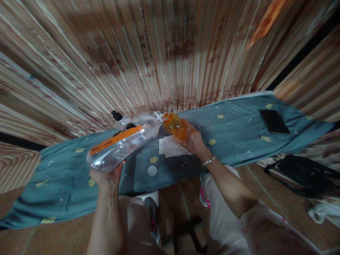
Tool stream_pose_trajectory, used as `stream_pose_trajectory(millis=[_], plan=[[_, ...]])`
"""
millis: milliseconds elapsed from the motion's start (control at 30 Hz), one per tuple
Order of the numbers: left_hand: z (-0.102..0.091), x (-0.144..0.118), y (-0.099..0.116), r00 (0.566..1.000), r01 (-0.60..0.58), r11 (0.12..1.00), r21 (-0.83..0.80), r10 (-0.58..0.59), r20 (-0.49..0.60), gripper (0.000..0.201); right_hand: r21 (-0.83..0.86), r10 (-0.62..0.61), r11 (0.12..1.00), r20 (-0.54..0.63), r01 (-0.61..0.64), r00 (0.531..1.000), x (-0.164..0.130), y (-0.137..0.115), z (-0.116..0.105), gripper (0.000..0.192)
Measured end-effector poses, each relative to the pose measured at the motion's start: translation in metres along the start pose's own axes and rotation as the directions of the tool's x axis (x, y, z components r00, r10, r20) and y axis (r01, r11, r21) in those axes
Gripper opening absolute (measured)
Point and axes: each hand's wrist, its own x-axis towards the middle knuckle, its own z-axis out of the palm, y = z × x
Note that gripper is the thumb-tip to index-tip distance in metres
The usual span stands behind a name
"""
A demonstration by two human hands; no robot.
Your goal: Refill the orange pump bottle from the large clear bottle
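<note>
Where bottles (pixel 124 143) meet, blurred mouths.

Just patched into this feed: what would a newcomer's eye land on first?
Centre frame, the left hand tilts a large clear bottle with an orange label mouth to mouth against a small orange bottle held in the right hand. Beneath lie the blue patterned cloth, a white cap, and far right a black phone.

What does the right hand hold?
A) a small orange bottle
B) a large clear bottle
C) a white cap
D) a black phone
A: the right hand grips the small orange bottle, its mouth meeting the large clear bottle held by the left hand.
</note>
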Motion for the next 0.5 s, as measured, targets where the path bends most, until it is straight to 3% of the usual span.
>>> stream_pose_trajectory(millis=[100, 300, 500], plan=[[0.0012, -0.0014, 0.0022, 1.000, 0.014, 1.000, -0.010, -0.014, -0.003, 0.045, 0.006, -0.008, 1.000, -0.005, 0.008, 1.000, 0.0003, -0.0003, -0.0002, 0.091], [-0.0005, 0.0016, 0.0011, 0.995, -0.010, 0.999, -0.048, 0.015, 0.094, 0.047, 0.007, -0.014, 1.000, -0.005, 0.014, 1.000, 0.0008, -0.0002, -0.0015, 0.089], [-0.0048, -0.0014, 0.0040, 0.995, -0.040, 0.999, 0.012, 0.039, 0.095, 0.042, 0.013, 0.000, 1.000, -0.008, 0.001, 1.000, 0.0011, -0.0017, -0.0026, 0.090]])
